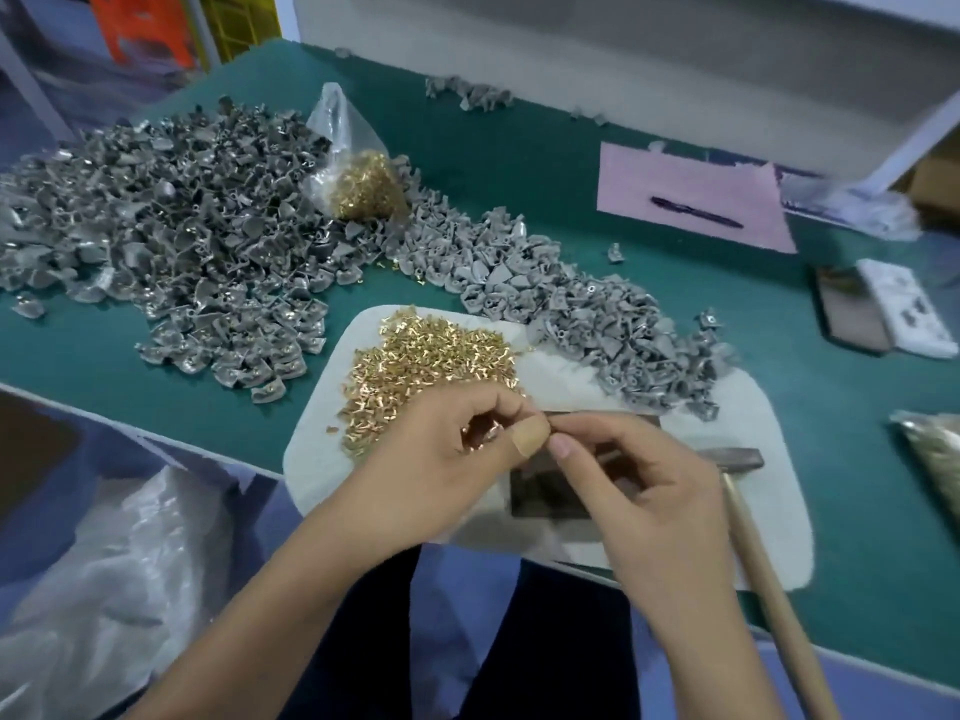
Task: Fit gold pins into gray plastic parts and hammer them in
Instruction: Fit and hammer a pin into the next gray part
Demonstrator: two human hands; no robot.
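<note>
My left hand (pixel 447 454) is curled around several gold pins, which glint in its palm; its thumb wears a tan bandage. My right hand (pixel 639 485) meets it, pinching something small at the left thumb tip; what it pinches is too small to make out. Both hover over a white pad (pixel 748 423) that carries a loose heap of gold pins (pixel 426 361) and a dark metal block (pixel 550 491). A hammer (pixel 748 517) with a wooden handle lies at the pad's right side. Gray plastic parts (pixel 597 314) run in a heap from the pad's far right corner.
A much larger pile of gray parts (pixel 171 220) covers the left of the green table, beside a clear bag of gold pins (pixel 358 184). A pink sheet with a pen (pixel 691 200) lies at the back right. A plastic bag (pixel 119 579) sits off the table's left edge.
</note>
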